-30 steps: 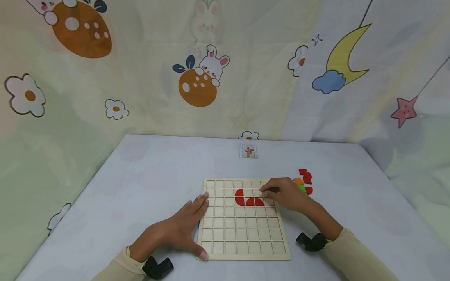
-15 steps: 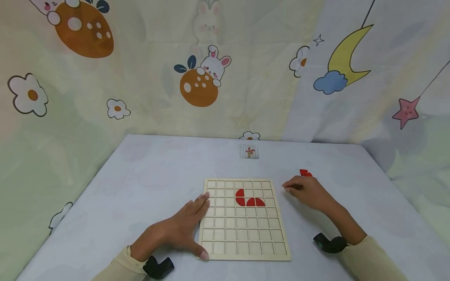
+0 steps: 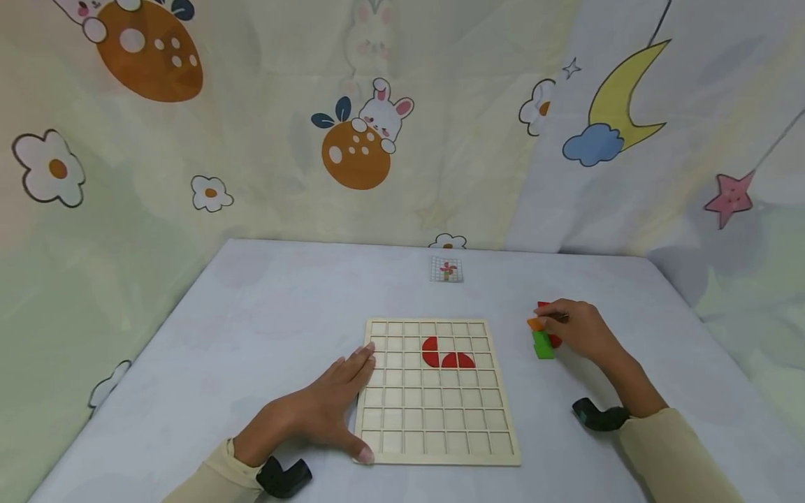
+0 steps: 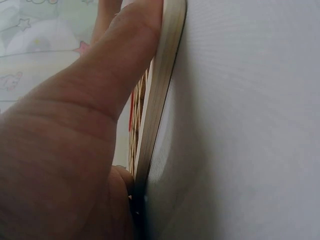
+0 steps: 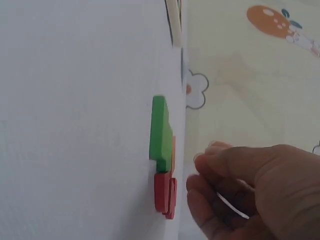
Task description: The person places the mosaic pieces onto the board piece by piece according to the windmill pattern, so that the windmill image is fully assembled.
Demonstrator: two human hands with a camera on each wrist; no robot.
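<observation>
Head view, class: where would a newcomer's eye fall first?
Probably on the bright red pieces in the far half of the pale grid board. Next, perhaps, the loose coloured pieces by the right hand, right of the board. Then the yellow moon, upper right on the backdrop.

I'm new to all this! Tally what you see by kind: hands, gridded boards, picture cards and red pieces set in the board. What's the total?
Hands: 2 (left hand, right hand)
Gridded board: 1
Picture card: 1
Red pieces in the board: 4
Total: 8
The loose pieces by the right hand are partly hidden, so uncounted.
</observation>
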